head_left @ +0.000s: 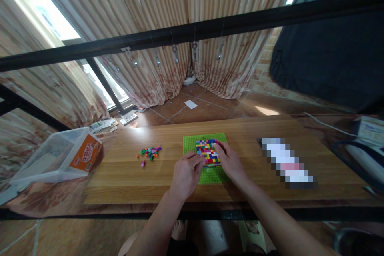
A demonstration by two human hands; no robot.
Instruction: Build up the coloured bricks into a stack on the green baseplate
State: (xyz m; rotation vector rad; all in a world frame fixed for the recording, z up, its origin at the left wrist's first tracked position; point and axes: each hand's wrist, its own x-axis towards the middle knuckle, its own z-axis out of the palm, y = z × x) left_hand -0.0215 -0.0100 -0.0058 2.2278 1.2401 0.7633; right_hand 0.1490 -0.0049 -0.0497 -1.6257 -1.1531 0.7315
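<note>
A block of many-coloured toy bricks (208,150) stands on a green studded baseplate (189,141) near the middle of the wooden table. My left hand (186,172) is at the block's left front corner, its fingers pinched together; whatever they hold is hidden. Along the block's right side lies my right hand (230,161), thumb and fingers stretched against the bricks, seemingly steadying them. A small pile of loose bricks (151,152) in green, orange, blue and purple lies on the table to the left, with one pink brick (143,164) apart in front of it.
A clear plastic bin (54,156) with an orange label stands at the table's left end. On the right lies a pixelated flat object (285,162). A black metal bar (180,34) crosses beyond the table, with clips hanging from it, before curtains (150,4).
</note>
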